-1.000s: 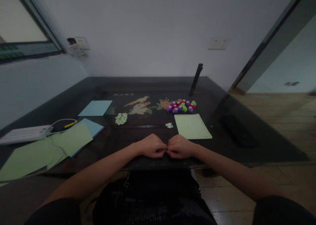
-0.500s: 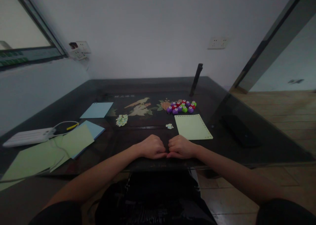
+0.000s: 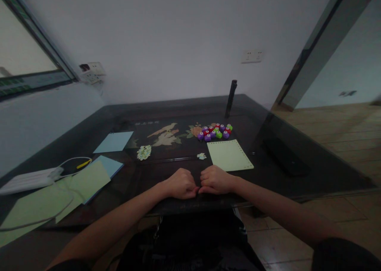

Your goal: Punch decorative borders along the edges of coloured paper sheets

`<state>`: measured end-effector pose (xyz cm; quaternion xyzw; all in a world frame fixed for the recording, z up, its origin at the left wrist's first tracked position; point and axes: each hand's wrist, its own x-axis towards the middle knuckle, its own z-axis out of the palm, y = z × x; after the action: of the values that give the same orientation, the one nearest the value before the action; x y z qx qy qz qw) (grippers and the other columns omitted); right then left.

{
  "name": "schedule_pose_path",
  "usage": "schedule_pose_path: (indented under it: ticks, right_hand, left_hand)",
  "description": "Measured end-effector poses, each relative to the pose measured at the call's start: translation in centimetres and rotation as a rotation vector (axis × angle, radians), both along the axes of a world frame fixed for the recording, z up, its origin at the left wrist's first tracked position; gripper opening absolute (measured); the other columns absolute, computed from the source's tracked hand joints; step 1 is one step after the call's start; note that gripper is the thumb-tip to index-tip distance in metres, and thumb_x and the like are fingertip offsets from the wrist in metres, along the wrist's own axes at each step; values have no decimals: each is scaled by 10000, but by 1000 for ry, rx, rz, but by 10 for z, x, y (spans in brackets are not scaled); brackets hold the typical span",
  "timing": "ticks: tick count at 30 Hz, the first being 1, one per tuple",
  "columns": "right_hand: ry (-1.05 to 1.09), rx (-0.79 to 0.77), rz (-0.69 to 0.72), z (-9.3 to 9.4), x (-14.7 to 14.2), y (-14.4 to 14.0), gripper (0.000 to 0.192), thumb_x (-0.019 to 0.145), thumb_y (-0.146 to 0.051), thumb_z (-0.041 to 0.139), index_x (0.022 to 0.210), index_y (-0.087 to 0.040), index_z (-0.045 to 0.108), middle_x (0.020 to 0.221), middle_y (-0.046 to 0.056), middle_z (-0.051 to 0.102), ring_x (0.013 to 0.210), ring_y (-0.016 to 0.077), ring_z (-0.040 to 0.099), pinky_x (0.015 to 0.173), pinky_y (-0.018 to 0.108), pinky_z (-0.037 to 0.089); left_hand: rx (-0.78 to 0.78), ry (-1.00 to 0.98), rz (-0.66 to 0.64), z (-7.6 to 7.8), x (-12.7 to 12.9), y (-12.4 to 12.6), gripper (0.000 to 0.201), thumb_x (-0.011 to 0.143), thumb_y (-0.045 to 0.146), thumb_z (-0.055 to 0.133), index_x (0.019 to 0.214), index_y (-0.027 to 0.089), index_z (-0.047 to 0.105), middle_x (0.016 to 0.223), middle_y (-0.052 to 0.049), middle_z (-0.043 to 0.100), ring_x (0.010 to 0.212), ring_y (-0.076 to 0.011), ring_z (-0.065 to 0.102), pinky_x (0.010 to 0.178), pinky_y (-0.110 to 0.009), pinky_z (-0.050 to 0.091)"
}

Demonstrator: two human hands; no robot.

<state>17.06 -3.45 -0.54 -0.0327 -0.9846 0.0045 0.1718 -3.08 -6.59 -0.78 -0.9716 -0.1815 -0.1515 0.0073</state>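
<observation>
My left hand (image 3: 180,183) and my right hand (image 3: 215,179) rest as loose fists at the near edge of the dark glass-topped table (image 3: 297,175), knuckles almost touching. Nothing shows in either hand. Just beyond my right hand lies a pale green sheet (image 3: 229,155) with small holes punched along its edges. A little pile of paper cut-outs (image 3: 201,156) sits beside it. Farther back is a cluster of small purple, red and green craft punches (image 3: 214,131).
A second heap of cut-outs (image 3: 144,152) lies at centre left. Blue sheets (image 3: 113,141) and green sheets (image 3: 44,199) are spread at the left, with a white power strip (image 3: 28,179) and its cable. A dark upright object (image 3: 230,98) stands at the back. Wood floor lies to the right.
The view has tilted and shifted slightly. My hands stay together at the table edge, fists barely moved.
</observation>
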Motion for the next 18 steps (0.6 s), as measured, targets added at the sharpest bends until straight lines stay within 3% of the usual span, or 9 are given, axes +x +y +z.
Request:
schedule_pose_path:
  ticks: [7,18]
  right_hand:
    - [-27,-4,5,0,-1,-3,497,952,-418,352,578,-168,562,570,26,589,553,129,497,531,282,265]
    - [-73,-16,13,-1,-2,-7,476,931,-451,392,614,-167,605,570,33,601,540,130,509,522,276,268]
  left_hand:
    - [-17,43,-37,-2,1,0,444,907,308,406,503,174,532,497,-17,602,464,-103,534,516,-261,328]
    - [-66,61,-42,0,2,1,345,853,243,467,521,182,542,530,-3,614,477,-99,525,491,-254,317]
